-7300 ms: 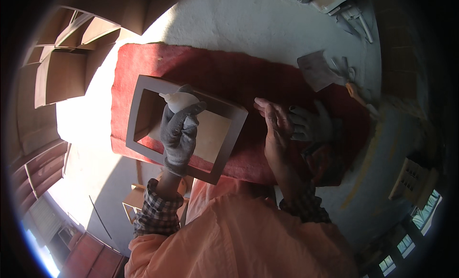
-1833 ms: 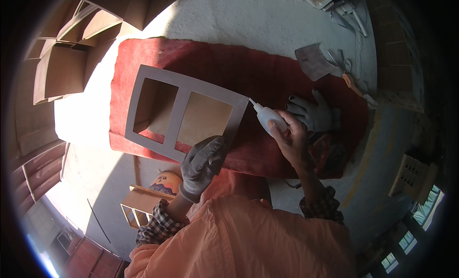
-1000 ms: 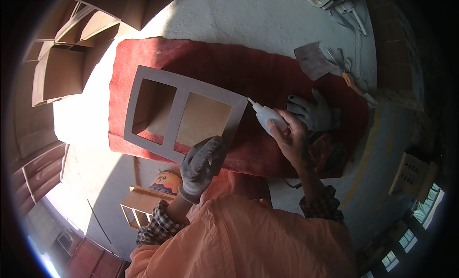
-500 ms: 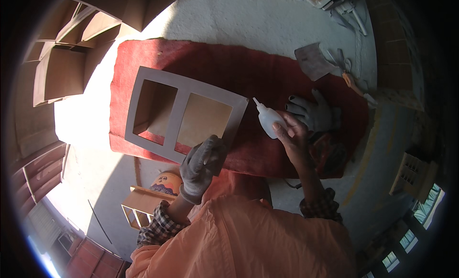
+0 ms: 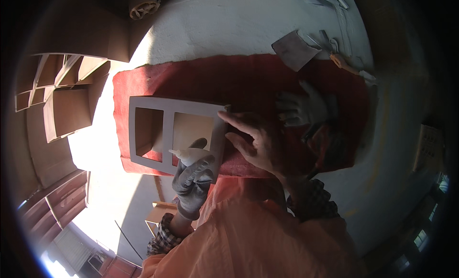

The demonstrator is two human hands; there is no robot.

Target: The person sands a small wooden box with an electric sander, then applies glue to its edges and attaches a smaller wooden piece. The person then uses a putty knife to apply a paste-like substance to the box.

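A wooden box with a pale front frame and two openings lies on a red cloth. My left hand, in a grey glove, is closed round a white squeeze bottle in front of the right-hand opening. The bottle's thin nozzle points left. My right hand is bare and holds nothing. Its index finger stretches to the box's far right corner and appears to touch it, with the thumb spread below. A loose grey glove lies on the cloth to the right of this hand.
A dark grey sheet overlaps the cloth's far edge, beside an orange-handled tool and other hand tools. A partly hidden red and black object lies by my right wrist. Wooden cabinets stand at the left.
The squeeze bottle has passed from my right hand to my gloved left hand. My right hand has moved left to the box's corner. The box appears turned slightly and lower in view.
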